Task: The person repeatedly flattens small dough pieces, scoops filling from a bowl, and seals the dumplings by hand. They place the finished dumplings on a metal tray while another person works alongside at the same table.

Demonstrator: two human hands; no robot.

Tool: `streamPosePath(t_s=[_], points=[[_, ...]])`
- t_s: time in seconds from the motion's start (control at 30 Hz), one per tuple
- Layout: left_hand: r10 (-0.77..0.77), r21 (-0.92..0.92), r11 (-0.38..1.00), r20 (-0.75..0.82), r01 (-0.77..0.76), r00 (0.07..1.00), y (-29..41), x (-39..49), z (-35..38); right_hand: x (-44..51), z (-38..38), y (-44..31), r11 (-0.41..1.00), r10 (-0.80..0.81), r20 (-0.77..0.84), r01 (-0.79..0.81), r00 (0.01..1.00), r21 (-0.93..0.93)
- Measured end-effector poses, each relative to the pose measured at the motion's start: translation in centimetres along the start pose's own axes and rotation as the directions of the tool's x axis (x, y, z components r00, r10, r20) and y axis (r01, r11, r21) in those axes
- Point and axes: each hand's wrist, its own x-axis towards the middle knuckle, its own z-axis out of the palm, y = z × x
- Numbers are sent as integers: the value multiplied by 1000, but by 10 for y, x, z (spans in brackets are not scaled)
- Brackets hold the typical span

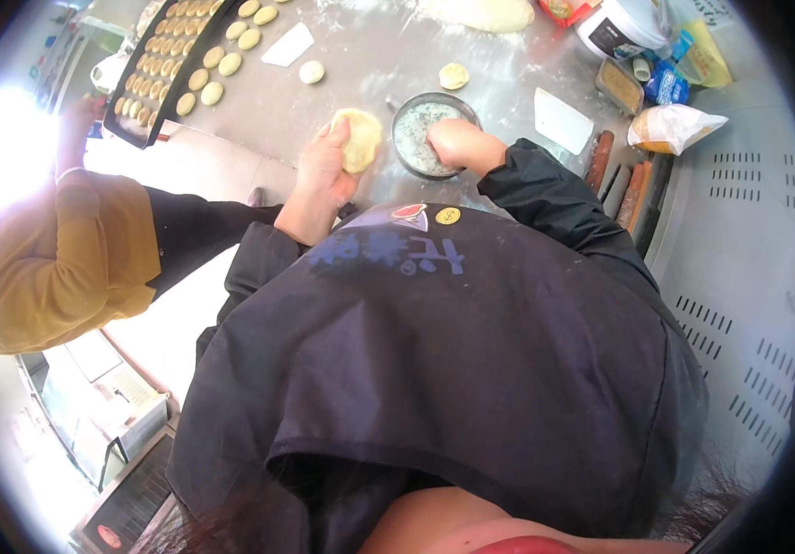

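Note:
My left hand (325,163) holds a flattened round of pale dough (364,144) upright, thumb across its face. Beside it on the worktable stands a round metal bowl (403,161) of whitish filling (415,124) speckled with dark bits. My right hand (463,144) reaches into that bowl, fingers curled down at the filling; the fingertips are hidden, so whether they grip anything does not show. Just beyond the bowl lies a small dough piece (453,76). Another dough ball (311,72) rests farther left, near a white scraper (288,45).
A black baking tray (152,104) of small pastries overhangs the left side, with several dough rounds (229,64) beside it. A large dough mass (494,14) lies far back. Rightward are another scraper (564,121), rolling pins (601,159), a bag (674,128) and a tub (619,31). A co-worker (93,256) stands left.

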Motion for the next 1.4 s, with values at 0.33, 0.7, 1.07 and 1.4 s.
streamPosePath(t_s=[0.33, 0.7, 1.07, 1.4], points=[[-140, -134, 980, 67, 148, 988, -13, 16, 31, -25, -106, -10, 706, 17, 4, -14, 1000, 708], [-146, -162, 966, 290, 199, 946, -17, 8, 54, -47, -127, -69, 903, -317, -404, 404, 858, 150], [54, -95, 995, 96, -45, 994, -21, 16, 37, -16, -20, -20, 992, 123, -211, -111, 970, 66], [-33, -59, 997, 160, 43, 987, -23, 21, 27, -4, 8, 7, 993, 12, -347, 28, 938, 111]])
